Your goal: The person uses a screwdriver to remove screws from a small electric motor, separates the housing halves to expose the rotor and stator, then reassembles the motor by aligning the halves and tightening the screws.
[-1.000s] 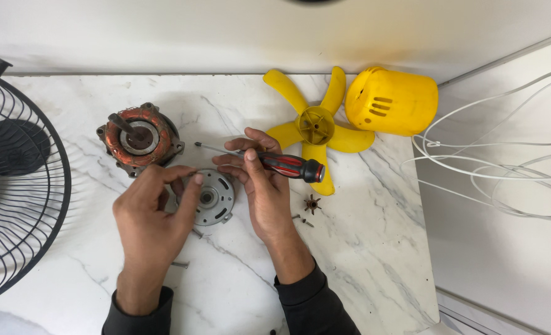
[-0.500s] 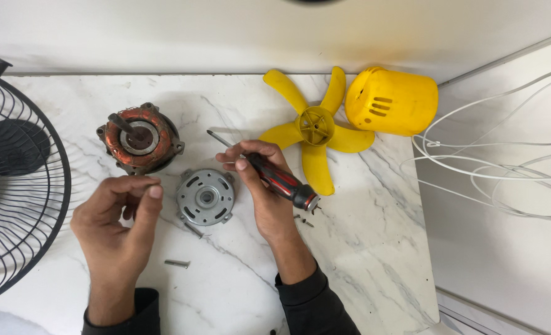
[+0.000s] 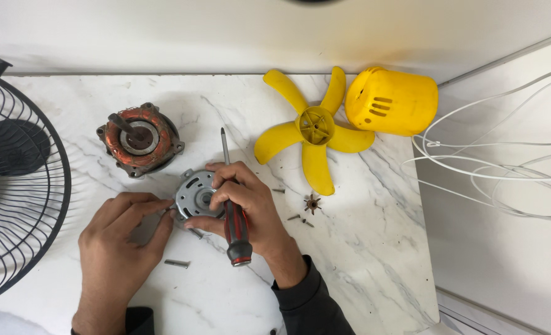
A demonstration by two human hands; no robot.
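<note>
Item: round grey metal motor end cover (image 3: pixel 196 193), on white marble desk (image 3: pixel 362 248) below copper-wound stator (image 3: pixel 140 139). Left hand (image 3: pixel 121 239) pinches its edge; right hand (image 3: pixel 244 208) grips red-and-black-handled screwdriver (image 3: pixel 233 205). Advice: steady cover flat, keep loose screws (image 3: pixel 177 263) gathered.

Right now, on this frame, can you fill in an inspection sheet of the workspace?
Surface: white marble table.
Job's things: grey motor cover; screwdriver.
Clutter: copper-wound stator, yellow fan blade, yellow housing, loose screws, small star-shaped part.
Hands: left hand touches the cover's edge; right hand holds the screwdriver and touches the cover.
Cables: nothing seen.
Surroundings: black fan guard, white wire guard.
</note>
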